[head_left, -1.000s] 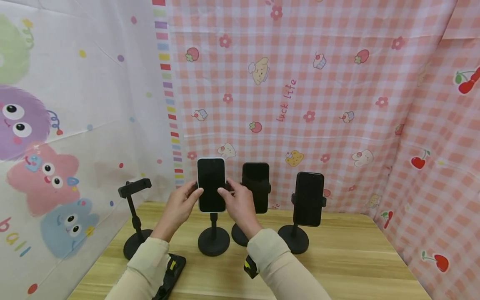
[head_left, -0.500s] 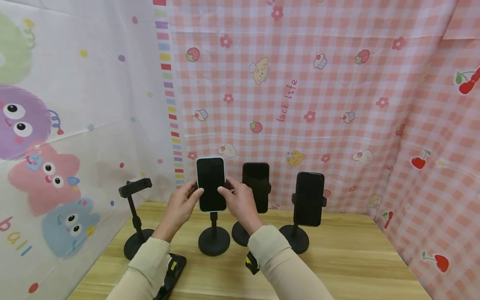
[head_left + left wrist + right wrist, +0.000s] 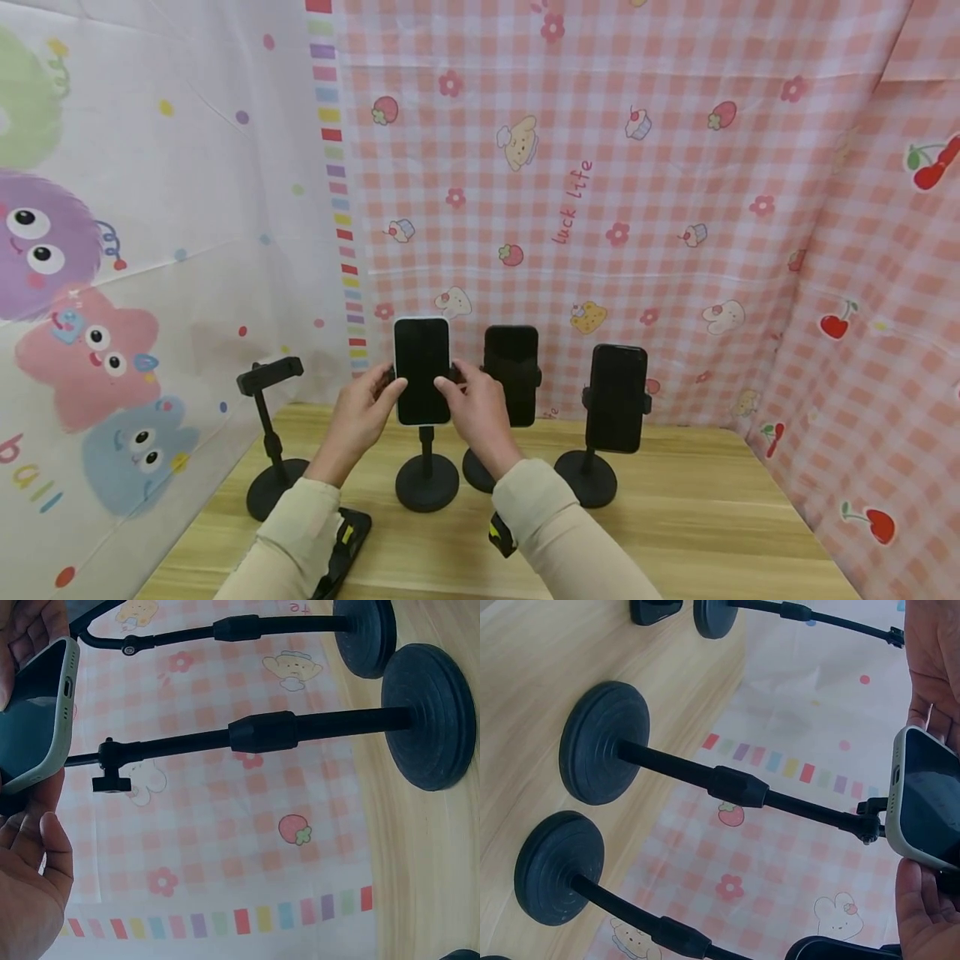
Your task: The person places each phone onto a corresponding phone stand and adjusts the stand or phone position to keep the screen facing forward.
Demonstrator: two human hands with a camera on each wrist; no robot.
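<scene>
At centre frame, the left hand (image 3: 358,414) and right hand (image 3: 476,410) pinch the white-cased phone (image 3: 422,369), apparently seated in its stand (image 3: 427,479) on the counter (image 3: 675,517).

Both arms fwd, beige sleeves. Left grip (image 3: 362,410) & right grip (image 3: 472,406) raised side by side, palms facing in, fingers curled, thumbs pinching from opp. sides.

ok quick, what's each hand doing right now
Left hand: holding the left edge of the white-cased phone on its stand.
Right hand: holding that phone's right edge.
</scene>
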